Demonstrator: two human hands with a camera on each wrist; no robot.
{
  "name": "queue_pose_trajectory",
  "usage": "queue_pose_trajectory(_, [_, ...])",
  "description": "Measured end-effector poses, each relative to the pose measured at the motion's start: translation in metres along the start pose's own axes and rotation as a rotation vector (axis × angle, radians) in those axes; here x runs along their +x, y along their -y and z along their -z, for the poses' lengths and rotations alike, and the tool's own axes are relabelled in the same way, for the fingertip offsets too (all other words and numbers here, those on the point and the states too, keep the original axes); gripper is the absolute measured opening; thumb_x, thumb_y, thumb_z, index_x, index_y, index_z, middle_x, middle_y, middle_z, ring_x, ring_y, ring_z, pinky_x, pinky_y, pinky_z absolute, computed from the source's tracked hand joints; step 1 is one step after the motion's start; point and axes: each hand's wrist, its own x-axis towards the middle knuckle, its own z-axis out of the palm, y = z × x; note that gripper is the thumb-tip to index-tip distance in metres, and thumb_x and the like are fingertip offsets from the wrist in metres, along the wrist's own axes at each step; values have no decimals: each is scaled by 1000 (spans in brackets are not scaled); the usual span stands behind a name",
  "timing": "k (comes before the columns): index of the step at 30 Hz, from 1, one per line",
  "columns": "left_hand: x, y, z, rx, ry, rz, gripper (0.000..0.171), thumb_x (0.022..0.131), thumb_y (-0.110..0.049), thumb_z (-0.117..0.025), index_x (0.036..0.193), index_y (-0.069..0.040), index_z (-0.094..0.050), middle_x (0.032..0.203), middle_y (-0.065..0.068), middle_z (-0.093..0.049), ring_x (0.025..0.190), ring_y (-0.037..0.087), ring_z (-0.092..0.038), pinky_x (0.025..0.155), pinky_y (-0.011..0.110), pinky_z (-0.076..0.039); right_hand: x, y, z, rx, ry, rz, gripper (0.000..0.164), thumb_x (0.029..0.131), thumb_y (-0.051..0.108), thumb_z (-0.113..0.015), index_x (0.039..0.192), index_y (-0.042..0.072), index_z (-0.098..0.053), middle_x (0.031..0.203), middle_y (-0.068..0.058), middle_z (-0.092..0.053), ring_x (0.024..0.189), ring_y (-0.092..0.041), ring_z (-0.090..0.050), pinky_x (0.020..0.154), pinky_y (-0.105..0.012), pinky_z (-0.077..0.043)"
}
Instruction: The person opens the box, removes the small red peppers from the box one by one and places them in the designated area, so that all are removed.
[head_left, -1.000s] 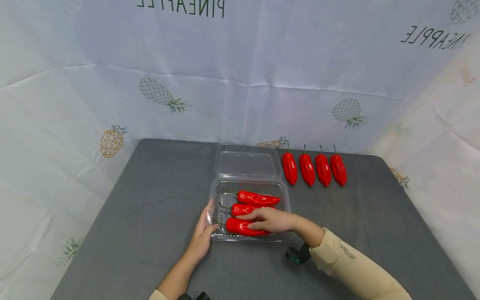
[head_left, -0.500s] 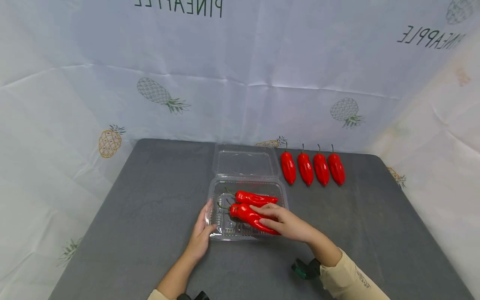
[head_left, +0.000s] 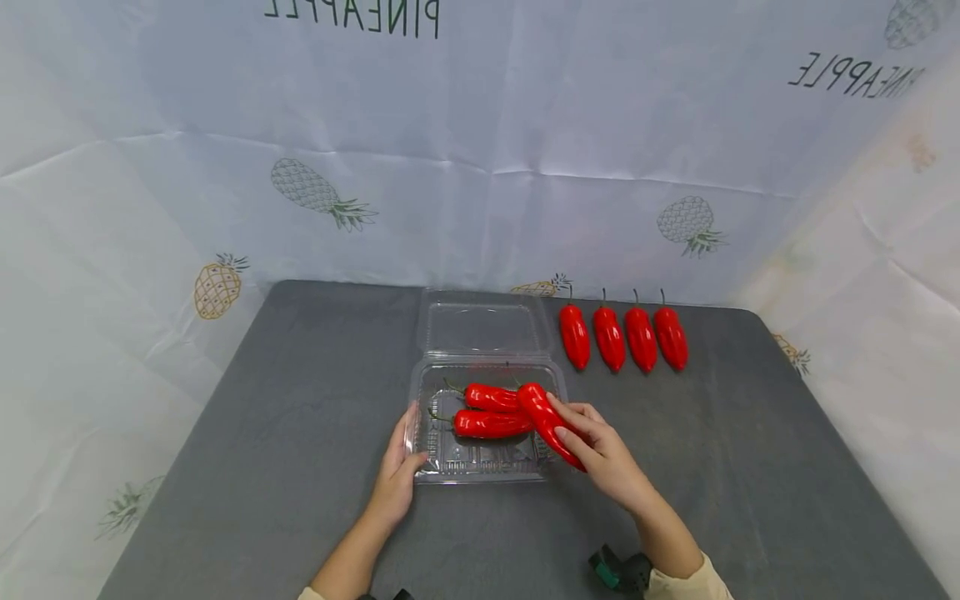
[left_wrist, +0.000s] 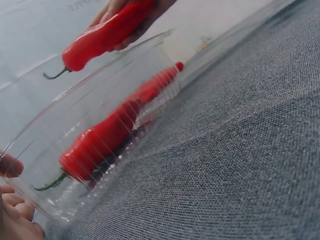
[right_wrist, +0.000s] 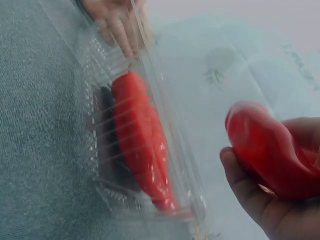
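My right hand (head_left: 606, 454) pinches a glossy red chili pepper (head_left: 550, 423) between thumb and fingers, raised over the right side of a clear plastic clamshell box (head_left: 487, 471). In the left wrist view this held pepper (left_wrist: 107, 37) is above the box rim, its dark stem pointing left. Two more red peppers (head_left: 491, 425) lie side by side inside the box, stems to the left; the held one covers their right ends in the head view. My left hand (head_left: 393, 475) grips the box's left wall, thumb over the rim and fingers along the outside.
The box's transparent lid (head_left: 483, 325) lies folded back behind it. Several red peppers (head_left: 609, 339) stand in a row at the back right of the dark grey table (head_left: 315, 400). A white curtain (head_left: 480, 125) with pineapple prints hangs right behind the table.
My right hand has lifted the front pepper out from beside the other two and moved it up and right, turning its stem away from me. My left hand stays on the box.
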Motion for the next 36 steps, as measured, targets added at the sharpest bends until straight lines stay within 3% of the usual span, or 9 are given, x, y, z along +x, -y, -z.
queue_pose_trajectory(7, [-1, 0, 1, -4, -6, 16, 68, 80, 14, -37, 145, 3, -19, 152, 27, -16, 144, 19, -18, 104, 1, -17, -7, -3, 10, 2, -186, -64, 46, 93, 15, -53, 139, 11, -45, 127, -18, -56, 98, -18, -51, 71, -21, -51])
queue_pose_trajectory(15, [-1, -3, 2, 1, 0, 7, 65, 82, 13, -36, 144, 7, -18, 151, 29, -15, 143, 20, -17, 104, 1, -17, -5, -17, 17, -128, -371, -111, 47, 92, 13, -55, 138, 10, -45, 125, -18, -56, 104, -25, -53, 75, -11, -48])
queue_pose_trajectory(19, [-1, -3, 2, -5, 5, -17, 65, 81, 14, -36, 143, 8, -18, 150, 31, -15, 140, 6, -20, 104, 1, -18, -1, -29, 16, -184, -430, -143, 48, 92, 14, -55, 138, 11, -44, 122, -20, -55, 106, -31, -54, 76, -11, -45])
queue_pose_trajectory(23, [-1, -3, 2, -10, 11, -23, 65, 81, 14, -36, 143, 9, -18, 150, 32, -15, 137, 1, -20, 104, 1, -18, 3, -39, 16, -248, -474, -142, 48, 91, 12, -56, 138, 10, -45, 118, -21, -55, 102, -32, -55, 75, -18, -48])
queue_pose_trajectory(27, [-1, -3, 3, -4, 3, 5, 66, 81, 13, -36, 144, 7, -18, 151, 29, -16, 141, 9, -19, 104, 1, -17, 8, -47, 15, -299, -491, -132, 47, 90, 9, -56, 137, 8, -46, 116, -23, -54, 100, -34, -54, 77, -36, -51])
queue_pose_trajectory(30, [-1, -3, 3, -5, 2, 11, 66, 81, 14, -36, 144, 7, -18, 151, 29, -16, 139, 5, -19, 104, 1, -17, 11, -51, 13, -316, -497, -125, 46, 90, 7, -56, 135, 5, -47, 116, -26, -53, 101, -37, -53, 80, -47, -49])
queue_pose_trajectory(33, [0, -1, 2, -11, 1, 8, 66, 81, 14, -36, 144, 8, -18, 151, 29, -17, 135, -4, -21, 104, 1, -17, 13, -56, 12, -322, -496, -135, 46, 90, 5, -56, 135, 4, -47, 116, -27, -52, 102, -39, -52, 81, -51, -48])
queue_pose_trajectory(36, [0, -1, 2, -11, 6, 1, 66, 80, 14, -36, 143, 8, -18, 151, 30, -16, 137, -2, -20, 104, 1, -17, 14, -60, 10, -320, -488, -153, 47, 90, 5, -56, 135, 4, -46, 116, -28, -51, 102, -40, -51, 84, -52, -47])
